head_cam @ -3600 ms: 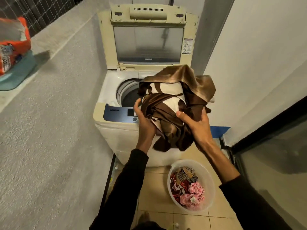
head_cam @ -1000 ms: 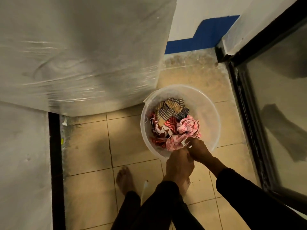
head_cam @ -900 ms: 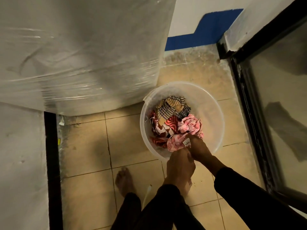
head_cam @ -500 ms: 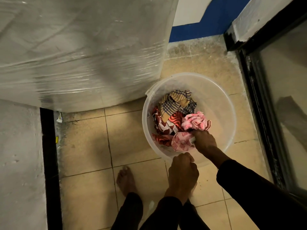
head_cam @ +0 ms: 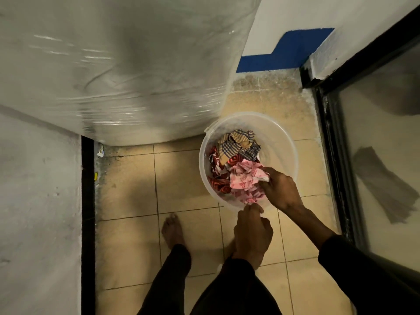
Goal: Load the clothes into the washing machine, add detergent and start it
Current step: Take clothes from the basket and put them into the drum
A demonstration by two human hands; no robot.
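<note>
Still loading: right hand [head_cam: 278, 189] pinching pink patterned garment [head_cam: 246, 179] inside translucent round plastic basin [head_cam: 284, 142], right of plastic-wrapped washing machine [head_cam: 118, 71]; left hand [head_cam: 252, 233] curled, grip unclear. Next: lift clear.

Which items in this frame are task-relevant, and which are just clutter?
Job:
pink cloth, pinched by the right hand
left hand, at the basin's near rim
checked cloth
red patterned cloth
clear basin
wrapped washing machine

Lying about:
small scrap on the floor by the machine
glass door
</note>
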